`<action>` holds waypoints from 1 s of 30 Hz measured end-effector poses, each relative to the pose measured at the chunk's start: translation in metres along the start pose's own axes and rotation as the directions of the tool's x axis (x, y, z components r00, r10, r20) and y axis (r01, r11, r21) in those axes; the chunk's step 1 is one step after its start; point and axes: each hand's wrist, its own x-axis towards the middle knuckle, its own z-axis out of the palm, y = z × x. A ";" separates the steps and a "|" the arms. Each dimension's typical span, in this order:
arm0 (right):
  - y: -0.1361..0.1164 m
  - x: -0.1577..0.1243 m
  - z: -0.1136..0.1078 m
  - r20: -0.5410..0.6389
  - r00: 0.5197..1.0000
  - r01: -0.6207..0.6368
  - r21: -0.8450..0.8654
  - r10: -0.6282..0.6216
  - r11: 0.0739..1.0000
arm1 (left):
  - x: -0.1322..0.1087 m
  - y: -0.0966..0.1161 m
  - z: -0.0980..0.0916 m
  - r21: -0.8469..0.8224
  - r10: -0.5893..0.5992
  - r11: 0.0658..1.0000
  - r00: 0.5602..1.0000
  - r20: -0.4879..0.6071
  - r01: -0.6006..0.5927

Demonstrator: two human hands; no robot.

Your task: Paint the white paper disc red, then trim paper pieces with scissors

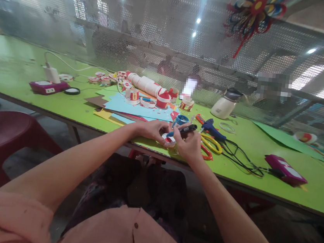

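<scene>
Near the table's front edge, my left hand is closed around the side of a small white and red paper cup piece. My right hand grips a marker with a dark body and a blue front end. The marker's tip points down at the cup piece and seems to touch it; whether it leaves a mark is too small to tell. Just behind my hands stands a blue tub. Beside my right hand lie yellow-handled scissors and a red-orange handle.
Coloured paper sheets lie behind my left hand, with cut cups and a row of stacked white cups on them. Rightward are a blue glue gun, its black cord, a purple power strip and a white jug.
</scene>
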 end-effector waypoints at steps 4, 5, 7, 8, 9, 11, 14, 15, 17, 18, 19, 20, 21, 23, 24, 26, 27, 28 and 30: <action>0.000 0.000 0.001 -0.006 0.998 0.055 -0.038 -0.055 0.998 | 0.000 0.000 0.001 0.000 -0.023 1.000 1.000 0.006 0.023; 0.000 0.000 0.002 -0.005 0.999 0.043 -0.030 -0.043 0.999 | 0.000 0.000 0.001 0.005 -0.029 1.000 1.000 0.003 0.029; 0.000 0.002 0.004 -0.013 1.000 -0.007 0.012 0.007 1.000 | 0.000 0.000 0.000 0.003 -0.032 0.999 0.999 -0.002 0.032; 0.000 0.002 0.004 -0.019 0.999 -0.036 0.038 0.037 0.999 | 0.000 0.001 0.000 -0.002 -0.031 1.000 1.000 -0.001 0.031; 0.000 0.003 0.005 -0.022 0.998 -0.061 0.058 0.062 0.996 | 0.000 0.001 0.000 -0.001 -0.033 0.999 0.999 0.000 0.033; -0.001 0.003 0.005 -0.035 0.996 -0.083 0.069 0.086 0.994 | -0.001 0.002 0.000 0.006 -0.039 0.999 0.999 0.003 0.039; -0.002 0.004 0.005 -0.051 0.995 -0.083 0.035 0.085 0.996 | -0.001 0.002 0.000 0.006 -0.040 0.999 0.999 -0.004 0.040; -0.002 0.004 0.005 -0.056 0.994 -0.090 0.024 0.091 0.996 | -0.001 0.001 0.000 0.002 -0.036 0.999 0.999 -0.009 0.036; -0.002 0.004 0.004 -0.082 0.991 -0.106 0.011 0.106 0.994 | 0.000 0.000 0.001 -0.012 -0.034 0.999 0.999 -0.010 0.033; -0.002 0.004 0.003 -0.102 0.988 -0.114 0.014 0.115 0.993 | 0.000 0.000 0.001 -0.015 -0.038 0.999 0.999 -0.009 0.038; -0.002 0.004 0.002 -0.125 0.984 -0.124 0.026 0.126 0.992 | 0.000 -0.001 0.001 -0.014 -0.045 0.999 0.999 -0.010 0.044; -0.002 0.004 0.002 -0.148 0.979 -0.132 0.038 0.137 0.990 | 0.000 -0.001 0.001 -0.014 -0.053 0.998 0.999 -0.009 0.053; -0.002 0.004 0.001 -0.170 0.975 -0.138 0.047 0.144 0.989 | 0.000 -0.002 0.001 -0.017 -0.062 0.998 0.998 -0.009 0.062; -0.002 0.004 0.000 -0.194 0.970 -0.140 0.046 0.146 0.989 | 0.000 -0.001 0.001 -0.032 -0.071 0.997 0.997 -0.006 0.071; -0.002 0.004 0.000 -0.196 0.971 -0.134 0.033 0.138 0.990 | 0.000 -0.001 0.001 -0.041 -0.073 0.997 0.997 -0.006 0.072; -0.003 0.005 -0.001 -0.187 0.975 -0.120 0.005 0.118 0.993 | 0.000 -0.001 0.001 -0.047 -0.075 0.996 0.997 -0.011 0.074; -0.004 0.005 -0.001 -0.178 0.977 -0.117 -0.002 0.115 0.993 | 0.000 0.000 0.001 -0.047 -0.074 0.996 0.997 -0.014 0.074; -0.004 0.005 -0.001 -0.170 0.979 -0.116 -0.007 0.114 0.993 | 0.000 0.000 0.001 -0.051 -0.072 0.996 0.997 -0.014 0.072; -0.004 0.005 -0.001 -0.160 0.980 -0.120 -0.016 0.116 0.993 | 0.000 0.000 0.002 -0.070 -0.066 0.995 0.998 -0.004 0.066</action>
